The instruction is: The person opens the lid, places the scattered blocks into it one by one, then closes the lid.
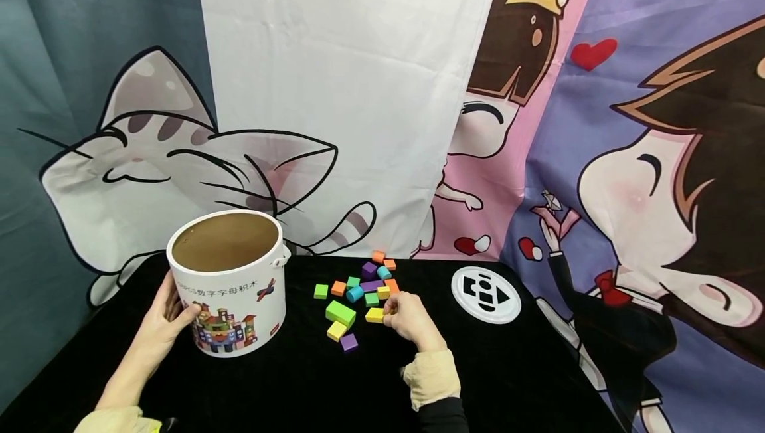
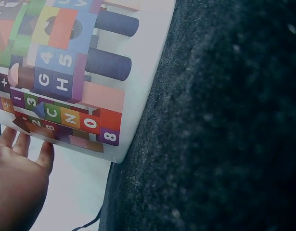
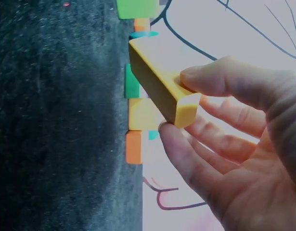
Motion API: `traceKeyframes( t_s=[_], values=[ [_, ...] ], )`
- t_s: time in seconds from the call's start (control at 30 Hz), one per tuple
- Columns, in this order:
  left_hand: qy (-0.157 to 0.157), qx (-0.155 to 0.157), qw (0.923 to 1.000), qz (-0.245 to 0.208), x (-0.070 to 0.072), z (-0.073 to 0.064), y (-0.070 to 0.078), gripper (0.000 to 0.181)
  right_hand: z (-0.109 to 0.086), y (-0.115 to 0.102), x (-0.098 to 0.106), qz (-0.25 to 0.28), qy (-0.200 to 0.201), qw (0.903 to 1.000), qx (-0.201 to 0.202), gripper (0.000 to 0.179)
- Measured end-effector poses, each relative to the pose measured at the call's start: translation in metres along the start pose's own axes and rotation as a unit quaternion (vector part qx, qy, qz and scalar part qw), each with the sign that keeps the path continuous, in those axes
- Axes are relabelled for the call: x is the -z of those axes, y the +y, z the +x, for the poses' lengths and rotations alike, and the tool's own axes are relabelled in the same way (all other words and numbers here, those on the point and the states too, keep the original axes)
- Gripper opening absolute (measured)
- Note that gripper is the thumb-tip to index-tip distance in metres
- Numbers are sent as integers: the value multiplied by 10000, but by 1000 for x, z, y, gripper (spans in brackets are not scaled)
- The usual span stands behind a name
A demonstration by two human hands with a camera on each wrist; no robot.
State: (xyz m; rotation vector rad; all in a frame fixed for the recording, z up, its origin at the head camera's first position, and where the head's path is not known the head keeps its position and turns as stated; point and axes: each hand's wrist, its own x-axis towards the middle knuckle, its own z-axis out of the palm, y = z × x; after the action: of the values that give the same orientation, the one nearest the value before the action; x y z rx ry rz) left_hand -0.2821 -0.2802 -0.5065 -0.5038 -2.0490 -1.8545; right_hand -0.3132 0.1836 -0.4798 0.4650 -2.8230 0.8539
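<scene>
A white bucket (image 1: 239, 313) printed with a block castle stands on the black cloth at the left, its mouth facing up. My left hand (image 1: 158, 323) rests against its left side, thumb on the front; in the left wrist view, extended fingers (image 2: 46, 156) touch the printed wall. My right hand (image 1: 412, 320) pinches a yellow rectangular block (image 3: 169, 86) between thumb and fingers. Around it lie a large green block (image 1: 340, 314), a yellow block (image 1: 337, 331), a purple block (image 1: 349, 343), and several other coloured cubes and cylinders.
A round white lid (image 1: 486, 295) with cut-out shapes lies to the right of the blocks. Behind the black-covered table (image 1: 287, 393) hangs a cartoon-printed curtain (image 1: 358, 87). A small handle knob (image 1: 281, 259) sticks out from the bucket's right side.
</scene>
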Motion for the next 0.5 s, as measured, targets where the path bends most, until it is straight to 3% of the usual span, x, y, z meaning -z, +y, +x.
traceKeyframes(
  t_s=[0.5],
  values=[
    [27, 38, 9999, 155, 0, 0, 1, 83, 2, -27, 9, 36, 127, 9990, 418, 18]
  ],
)
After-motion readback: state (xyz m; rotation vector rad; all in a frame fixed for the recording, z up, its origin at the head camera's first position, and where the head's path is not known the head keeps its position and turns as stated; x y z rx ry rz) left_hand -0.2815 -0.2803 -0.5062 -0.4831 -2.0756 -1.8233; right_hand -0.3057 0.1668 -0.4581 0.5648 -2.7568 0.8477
